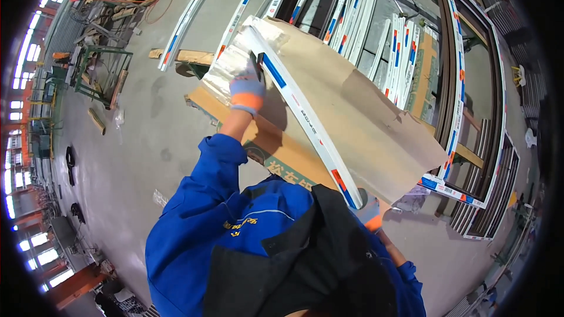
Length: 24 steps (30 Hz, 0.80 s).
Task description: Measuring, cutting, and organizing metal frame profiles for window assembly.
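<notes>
A long white frame profile (306, 118) with blue and red film stripes slants across in front of me. My left hand (247, 85), in a grey and orange glove, grips its edge near the far end; the fingers are partly blurred. My right hand (371, 211), gloved alike, is closed around the near end, close to my body. Under the profile lies a wide sheet of brown paper (346, 103), creased and torn along its right edge. A long cardboard box (288, 154) with green print sits beneath the paper, nearest to me.
Several white profiles (354, 20) lie side by side beyond the paper. Dark frames (452, 82) with white edging stand at the right. A green metal stand (103, 73) is at the far left, with wood scraps on the floor (141, 141) near it.
</notes>
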Motion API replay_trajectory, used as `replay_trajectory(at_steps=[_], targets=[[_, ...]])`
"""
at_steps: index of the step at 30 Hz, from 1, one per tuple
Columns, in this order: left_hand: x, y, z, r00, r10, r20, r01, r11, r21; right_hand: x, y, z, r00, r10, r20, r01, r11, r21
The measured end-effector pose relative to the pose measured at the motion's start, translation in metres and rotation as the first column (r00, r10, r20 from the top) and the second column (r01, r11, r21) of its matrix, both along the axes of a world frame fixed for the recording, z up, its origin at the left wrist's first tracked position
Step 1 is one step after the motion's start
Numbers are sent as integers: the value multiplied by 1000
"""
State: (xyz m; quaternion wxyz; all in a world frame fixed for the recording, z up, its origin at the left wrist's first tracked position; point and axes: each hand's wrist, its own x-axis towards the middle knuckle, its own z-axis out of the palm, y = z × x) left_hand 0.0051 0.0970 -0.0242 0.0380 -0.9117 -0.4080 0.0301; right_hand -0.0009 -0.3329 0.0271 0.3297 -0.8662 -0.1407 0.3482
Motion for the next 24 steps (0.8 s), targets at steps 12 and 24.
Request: replay_trajectory(at_steps=[12, 24], targets=[[-54, 150, -6, 805, 98, 584, -76, 995, -63, 170, -140, 53, 616, 479, 625, -125, 843, -523], [-26, 30, -67, 989, -97, 116, 87, 993, 82, 376, -4, 58, 392, 40, 919, -30, 999, -31]])
